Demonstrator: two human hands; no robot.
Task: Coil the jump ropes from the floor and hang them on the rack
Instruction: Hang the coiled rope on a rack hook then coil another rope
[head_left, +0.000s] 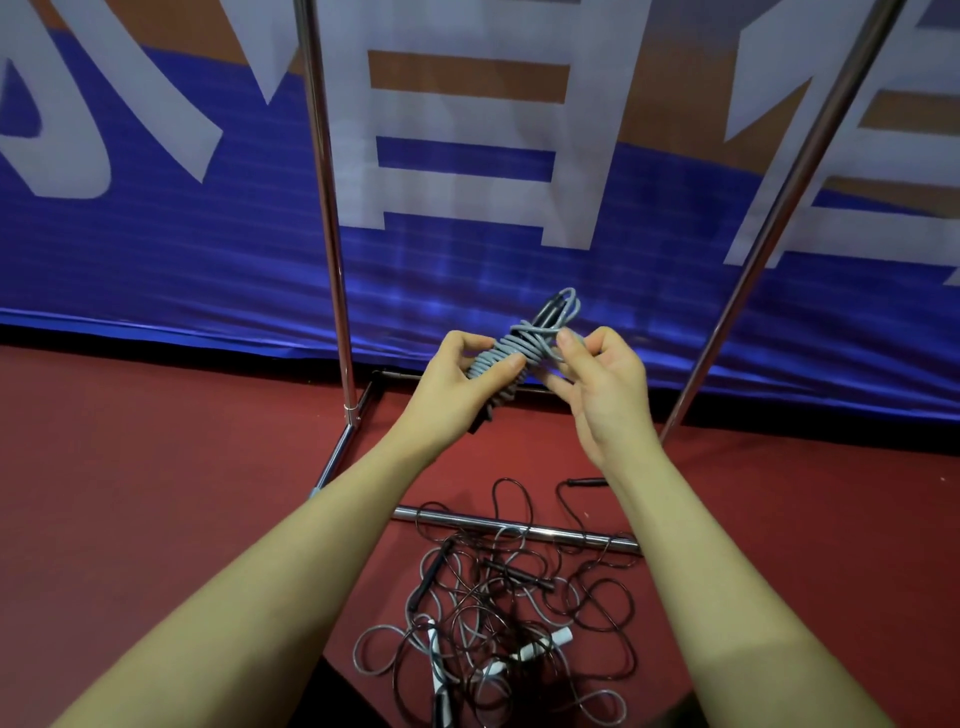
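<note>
Left hand (457, 382) grips grey rope bundle (511, 349) mid-air before rack (328, 208); right hand (605, 387) fingers pinch loose end. Risk — end slips, wraps unravel. Tangled ropes (498, 613) on floor over base bar — snag hazard.

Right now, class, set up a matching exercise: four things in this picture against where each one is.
Things:
1. grey rope bundle
2. tangled ropes
3. blue banner
4. loose metal bar

Places:
A. heaped on the red floor
B. behind the rack poles
C. held in both hands
D. lying across the tangle's far edge

Pairs: 1-C, 2-A, 3-B, 4-D
</note>
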